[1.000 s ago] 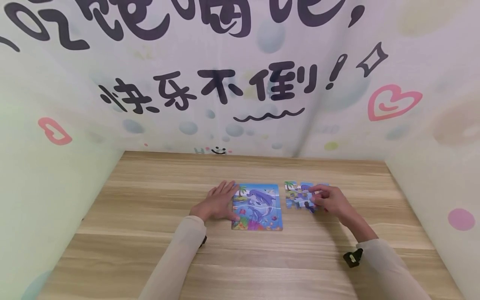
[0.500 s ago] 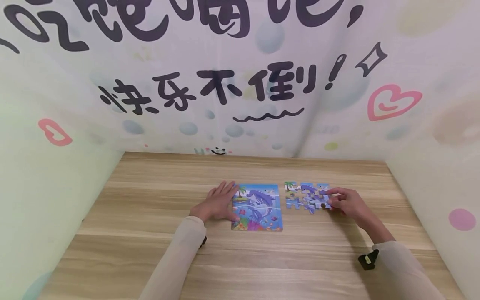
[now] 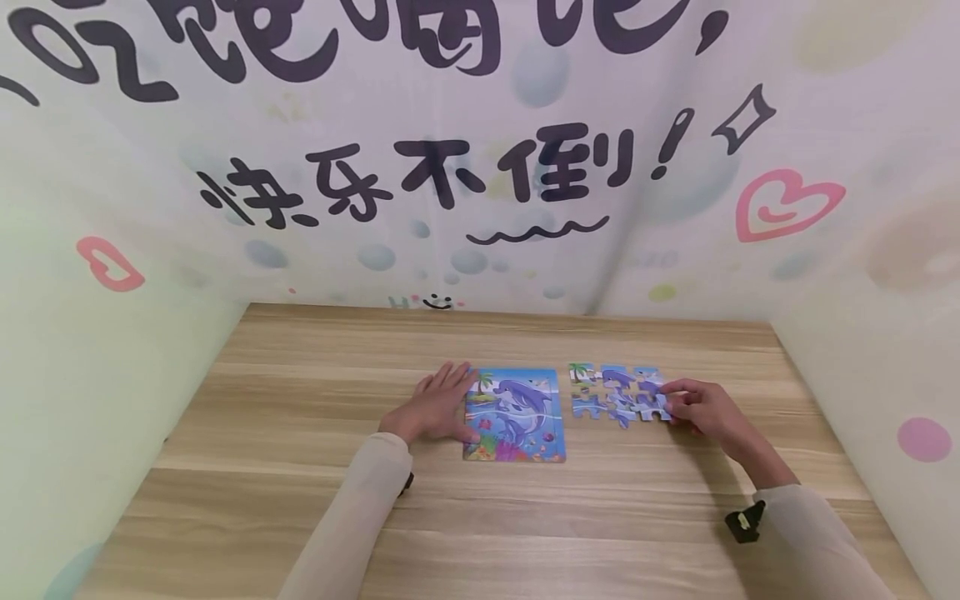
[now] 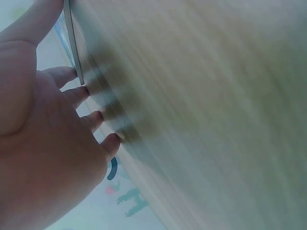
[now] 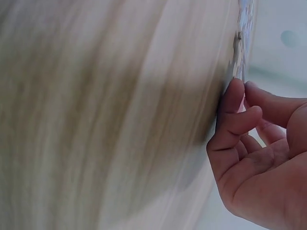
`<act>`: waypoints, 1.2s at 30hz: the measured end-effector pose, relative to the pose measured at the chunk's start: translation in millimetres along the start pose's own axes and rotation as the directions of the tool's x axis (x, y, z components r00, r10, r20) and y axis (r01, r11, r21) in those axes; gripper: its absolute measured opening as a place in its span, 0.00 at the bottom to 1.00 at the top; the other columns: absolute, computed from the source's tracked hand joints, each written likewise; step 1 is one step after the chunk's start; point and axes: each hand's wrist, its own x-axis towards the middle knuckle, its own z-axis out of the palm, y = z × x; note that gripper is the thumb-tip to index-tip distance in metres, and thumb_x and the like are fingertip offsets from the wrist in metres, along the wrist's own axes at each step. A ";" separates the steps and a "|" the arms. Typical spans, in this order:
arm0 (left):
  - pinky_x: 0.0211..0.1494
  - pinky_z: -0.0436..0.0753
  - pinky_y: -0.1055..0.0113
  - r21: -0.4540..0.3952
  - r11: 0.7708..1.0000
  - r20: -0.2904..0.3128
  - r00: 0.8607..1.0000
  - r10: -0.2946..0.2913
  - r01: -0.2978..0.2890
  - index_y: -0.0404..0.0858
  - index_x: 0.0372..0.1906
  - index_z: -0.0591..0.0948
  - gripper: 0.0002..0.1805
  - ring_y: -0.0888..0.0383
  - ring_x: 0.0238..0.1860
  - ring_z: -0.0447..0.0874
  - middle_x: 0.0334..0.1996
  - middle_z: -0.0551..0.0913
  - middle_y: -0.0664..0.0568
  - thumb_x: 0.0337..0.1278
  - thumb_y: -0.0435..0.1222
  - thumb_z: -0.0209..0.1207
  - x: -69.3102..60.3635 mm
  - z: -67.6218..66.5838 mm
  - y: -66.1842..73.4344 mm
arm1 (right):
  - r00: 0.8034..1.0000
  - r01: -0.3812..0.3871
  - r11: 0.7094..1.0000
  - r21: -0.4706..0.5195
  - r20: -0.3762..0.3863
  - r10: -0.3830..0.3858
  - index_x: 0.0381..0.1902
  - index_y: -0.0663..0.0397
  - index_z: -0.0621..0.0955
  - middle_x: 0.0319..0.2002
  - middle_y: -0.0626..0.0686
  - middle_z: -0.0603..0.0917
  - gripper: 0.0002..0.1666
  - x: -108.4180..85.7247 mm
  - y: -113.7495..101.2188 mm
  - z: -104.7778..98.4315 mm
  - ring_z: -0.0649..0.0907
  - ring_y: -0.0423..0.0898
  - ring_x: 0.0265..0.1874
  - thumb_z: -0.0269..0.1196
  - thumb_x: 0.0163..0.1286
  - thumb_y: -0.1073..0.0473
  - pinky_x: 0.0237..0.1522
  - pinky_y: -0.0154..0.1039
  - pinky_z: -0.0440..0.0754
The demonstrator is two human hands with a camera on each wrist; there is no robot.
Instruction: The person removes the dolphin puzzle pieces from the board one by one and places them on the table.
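A square dolphin puzzle picture [image 3: 517, 415] lies flat on the table. My left hand [image 3: 435, 408] rests at its left edge, fingers spread; in the left wrist view the left hand [image 4: 57, 120] has its fingertips at the board's thin edge and the table. To the right of the picture lie several puzzle pieces [image 3: 617, 379] in rows, partly joined. My right hand [image 3: 708, 414] pinches a blue-and-white piece [image 3: 652, 407] at the lower right of this group. In the right wrist view the right hand [image 5: 259, 148] has thumb and index finger together at the pieces' edge, the other fingers curled.
The wooden table [image 3: 480, 525] meets a white back wall [image 3: 337, 267] with dark lettering just beyond the puzzle. Side walls with painted hearts stand left and right. A black wrist device [image 3: 745, 522] sits at the right sleeve.
My right hand has moved rightward from over the middle of the loose pieces to their right side, uncovering more of them; the piece at its fingertips has shifted right. The left hand has stayed put.
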 end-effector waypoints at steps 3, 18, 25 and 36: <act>0.79 0.38 0.43 -0.004 1.000 -0.001 1.000 0.005 -0.005 0.45 0.81 0.47 0.59 0.45 0.80 0.29 0.81 0.38 0.50 0.51 0.55 0.69 -1.0 -1.1 1.0 | 1.000 0.005 0.999 -0.033 0.003 -0.005 0.59 0.68 0.77 0.29 0.50 0.82 0.20 0.0 0.4 -0.1 0.78 0.42 0.27 0.59 0.73 0.61 0.24 0.36 0.75; 0.79 0.38 0.42 -0.025 1.000 -0.006 1.000 0.008 -0.008 0.44 0.80 0.48 0.59 0.45 0.80 0.29 0.81 0.39 0.49 0.51 0.54 0.70 -3.0 -3.8 3.3 | 0.986 0.091 0.952 -0.294 -0.108 -0.128 0.46 0.68 0.81 0.30 0.54 0.85 0.16 3.6 0.5 6.6 0.79 0.43 0.25 0.69 0.64 0.62 0.26 0.34 0.76; 0.79 0.37 0.43 -0.011 1.000 0.000 1.000 0.002 -0.002 0.44 0.80 0.47 0.59 0.45 0.80 0.29 0.81 0.38 0.49 0.51 0.55 0.70 -3.4 -4.5 3.2 | 0.986 0.096 0.943 -0.317 -0.096 -0.133 0.46 0.68 0.82 0.30 0.55 0.86 0.14 2.9 0.9 5.4 0.80 0.43 0.26 0.67 0.65 0.64 0.26 0.34 0.77; 0.79 0.37 0.42 -0.005 1.000 0.004 1.000 0.001 -0.001 0.44 0.80 0.47 0.59 0.45 0.80 0.28 0.81 0.38 0.49 0.51 0.55 0.70 -4.7 -3.9 4.2 | 0.992 0.065 0.953 -0.297 -0.087 -0.095 0.46 0.69 0.82 0.31 0.56 0.86 0.14 -0.7 -0.8 4.4 0.81 0.43 0.26 0.67 0.65 0.65 0.27 0.35 0.78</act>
